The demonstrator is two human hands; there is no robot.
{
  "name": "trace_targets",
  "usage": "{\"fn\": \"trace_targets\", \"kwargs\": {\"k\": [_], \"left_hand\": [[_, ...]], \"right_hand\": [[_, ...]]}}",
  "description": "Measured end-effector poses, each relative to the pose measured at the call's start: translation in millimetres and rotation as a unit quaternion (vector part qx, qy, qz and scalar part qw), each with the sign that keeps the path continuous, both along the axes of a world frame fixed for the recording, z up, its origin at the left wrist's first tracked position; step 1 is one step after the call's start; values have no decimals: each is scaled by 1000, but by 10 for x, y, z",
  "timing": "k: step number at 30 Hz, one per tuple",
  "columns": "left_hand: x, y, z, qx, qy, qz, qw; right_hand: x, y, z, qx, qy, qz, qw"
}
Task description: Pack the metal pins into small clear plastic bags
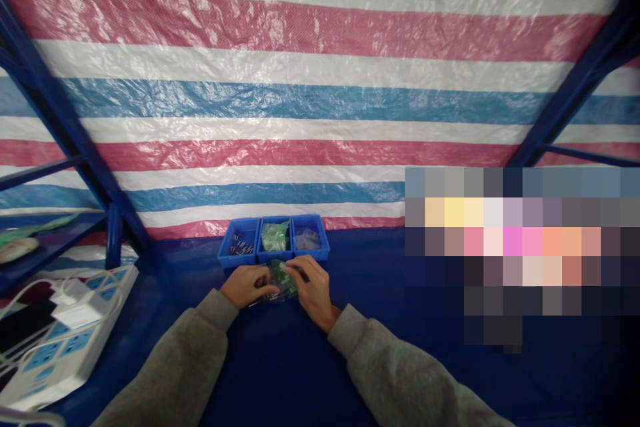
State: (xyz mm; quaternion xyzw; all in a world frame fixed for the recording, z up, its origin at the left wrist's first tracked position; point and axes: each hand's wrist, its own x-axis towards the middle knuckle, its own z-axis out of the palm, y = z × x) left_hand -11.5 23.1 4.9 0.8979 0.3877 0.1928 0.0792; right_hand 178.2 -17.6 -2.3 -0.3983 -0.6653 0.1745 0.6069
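Note:
Both hands meet in front of three small blue bins. My left hand (246, 285) is closed, thumb and fingers pinching a clear plastic bag with a thin, shiny rod-like piece showing near its lower edge. In my right hand (316, 288), the fingertips are closed on a dark green packet (281, 276), which overlaps the clear bag; whether it is inside the bag I cannot tell. Just beyond the hands, the left bin (223, 255) holds thin metal pieces, the middle bin (274, 256) green packets (275, 237), and the right bin (323, 255) clear plastic bags (307, 240).
A white power strip (83, 353) with a plugged-in white adapter (80, 304) and cables lies at the left on the blue table (280, 373). Striped plastic sheeting (310, 107) hangs behind, between blue frame posts (65, 93). The right side is pixelated.

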Motion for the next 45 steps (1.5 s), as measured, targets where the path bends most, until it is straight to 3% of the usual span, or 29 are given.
{"fn": "trace_targets", "kwargs": {"k": [6,12,18,25,32,38,45], "left_hand": [[87,-60,70,-35,-161,113,980],[139,-114,84,-112,-233,56,964],[148,-167,129,-113,-260,32,959],[190,-256,201,-71,-285,63,954],[191,-256,91,-207,-342,46,915],[183,-204,6,-181,-339,65,921],[199,-215,47,-195,-351,65,913]], "right_hand": [[3,-5,14,21,-3,18,1000],[-10,-4,3,44,-2,28,999],[-16,7,-3,41,6,34,999],[-33,-1,-11,8,-51,24,998],[-47,24,-68,-2,-51,-1,999],[-41,43,-76,1,-46,29,999],[-24,20,-105,-5,-29,51,998]]}}
